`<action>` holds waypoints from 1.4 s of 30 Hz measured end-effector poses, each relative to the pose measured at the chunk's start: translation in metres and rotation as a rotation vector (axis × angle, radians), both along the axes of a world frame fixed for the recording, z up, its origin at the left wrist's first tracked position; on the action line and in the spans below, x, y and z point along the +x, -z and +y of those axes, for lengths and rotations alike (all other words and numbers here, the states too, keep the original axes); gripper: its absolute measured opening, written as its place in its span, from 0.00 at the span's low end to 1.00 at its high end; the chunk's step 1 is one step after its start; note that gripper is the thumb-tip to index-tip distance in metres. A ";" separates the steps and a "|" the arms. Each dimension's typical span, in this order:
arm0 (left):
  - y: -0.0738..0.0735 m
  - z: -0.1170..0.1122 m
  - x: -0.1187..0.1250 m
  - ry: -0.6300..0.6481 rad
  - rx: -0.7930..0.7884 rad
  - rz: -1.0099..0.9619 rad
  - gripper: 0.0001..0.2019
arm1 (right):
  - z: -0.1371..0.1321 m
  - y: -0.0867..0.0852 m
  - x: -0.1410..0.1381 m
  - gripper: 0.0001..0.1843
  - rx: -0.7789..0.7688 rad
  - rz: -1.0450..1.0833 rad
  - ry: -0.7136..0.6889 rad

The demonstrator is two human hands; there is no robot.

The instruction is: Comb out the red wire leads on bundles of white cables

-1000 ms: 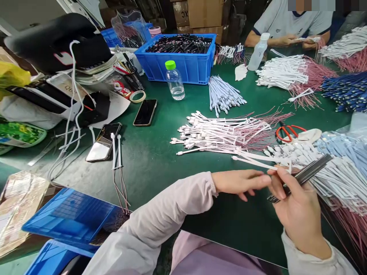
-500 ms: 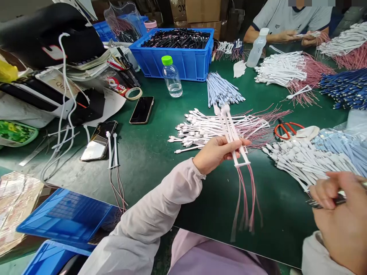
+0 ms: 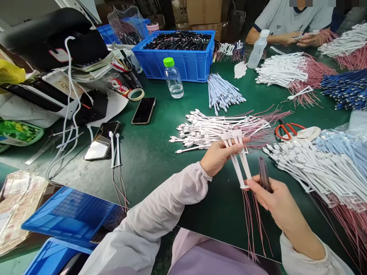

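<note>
the flat white cables have a smooth matt plastic sheath, and the thin pink wires below them look like fine plastic-coated strands. the dark strip has a faint sheen, though it cannot be told whether it is metal or plastic. the green workbench mat is smooth and slightly glossy. the blue crate is moulded plastic with a soft sheen, and the water bottle is clear, glossy plastic. the phone has a glossy glass face, the cardboard boxes are matt brown, the scissors have glossy orange plastic handles, and the sleeve is soft, matt, pale cloth
</note>
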State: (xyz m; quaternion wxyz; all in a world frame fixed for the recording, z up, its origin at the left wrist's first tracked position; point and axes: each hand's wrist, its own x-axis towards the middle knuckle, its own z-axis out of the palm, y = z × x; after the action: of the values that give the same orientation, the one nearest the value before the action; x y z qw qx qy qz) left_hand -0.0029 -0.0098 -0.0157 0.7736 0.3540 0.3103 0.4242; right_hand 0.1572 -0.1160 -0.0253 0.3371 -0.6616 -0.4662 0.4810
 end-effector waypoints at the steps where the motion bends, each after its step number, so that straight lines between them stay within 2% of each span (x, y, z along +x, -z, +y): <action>1: 0.000 0.001 -0.001 -0.025 0.014 -0.009 0.17 | -0.001 0.002 0.001 0.18 -0.054 0.048 -0.017; 3: 0.000 0.003 -0.001 -0.043 0.032 -0.020 0.17 | -0.002 0.007 0.001 0.19 -0.132 0.123 -0.032; 7: 0.001 0.002 -0.002 -0.023 0.061 -0.001 0.18 | -0.002 0.011 0.003 0.19 -0.148 0.157 -0.024; 16: -0.003 0.007 -0.011 -0.009 0.181 0.106 0.23 | 0.000 0.005 0.003 0.17 -0.041 0.010 -0.077; 19: -0.006 0.010 -0.015 -0.002 0.190 0.136 0.21 | 0.000 0.002 0.001 0.17 -0.027 -0.016 -0.094; 24: -0.007 0.011 -0.014 -0.117 0.236 0.204 0.16 | -0.002 0.002 -0.002 0.17 0.009 0.008 -0.072; 28: -0.008 0.010 -0.011 -0.199 0.239 0.238 0.14 | -0.005 0.007 -0.004 0.18 -0.032 0.091 -0.071; 30: -0.010 0.011 -0.013 -0.198 0.233 0.244 0.13 | -0.006 0.010 -0.004 0.17 -0.065 0.141 -0.070; 31: -0.011 0.012 -0.015 -0.167 0.224 0.233 0.14 | -0.007 0.010 -0.004 0.17 -0.077 0.166 -0.064; 33: -0.013 0.015 -0.021 -0.024 0.197 0.156 0.18 | -0.007 0.009 -0.004 0.17 -0.098 0.243 -0.036; 37: -0.012 0.014 -0.026 0.422 0.138 -0.101 0.45 | -0.005 -0.003 -0.005 0.18 -0.185 0.579 -0.007; 38: -0.009 0.012 -0.024 0.517 0.125 -0.140 0.47 | -0.004 -0.006 -0.006 0.18 -0.214 0.671 -0.027; 40: -0.004 0.008 -0.017 0.644 0.108 -0.176 0.43 | -0.003 -0.011 -0.009 0.19 -0.259 0.798 -0.077; 42: 0.001 0.003 -0.010 0.637 0.119 -0.170 0.32 | -0.002 -0.011 -0.011 0.19 -0.284 0.844 -0.090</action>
State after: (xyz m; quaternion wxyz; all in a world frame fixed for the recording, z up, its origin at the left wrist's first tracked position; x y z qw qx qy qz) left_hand -0.0127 -0.0066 -0.0162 0.8683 0.4414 0.0930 0.2063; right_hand 0.1465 -0.1181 -0.0142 0.3823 -0.4264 -0.2454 0.7822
